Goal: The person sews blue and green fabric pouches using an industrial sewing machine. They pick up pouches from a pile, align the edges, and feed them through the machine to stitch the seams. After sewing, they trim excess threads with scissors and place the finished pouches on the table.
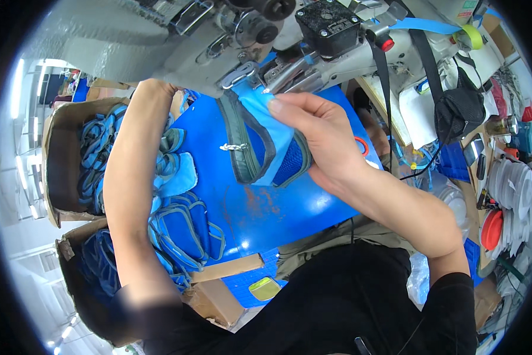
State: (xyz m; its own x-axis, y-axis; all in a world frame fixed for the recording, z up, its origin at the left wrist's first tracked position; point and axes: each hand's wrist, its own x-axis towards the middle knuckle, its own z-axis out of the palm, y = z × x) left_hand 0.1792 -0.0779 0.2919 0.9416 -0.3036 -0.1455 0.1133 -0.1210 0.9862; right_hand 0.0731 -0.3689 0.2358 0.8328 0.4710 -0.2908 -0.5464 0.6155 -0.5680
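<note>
Apparently guiding the blue-and-grey fabric piece (280, 142) under the sewing machine (130, 47) over the worktop (209, 174), with right fingers (295, 117) clamped on its edge, left fingers hidden and untellable, probably needing steady feeding.

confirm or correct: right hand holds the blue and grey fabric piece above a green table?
The table is blue, not green, as the head view shows; the right hand does hold the blue and grey fabric piece above it.
</note>
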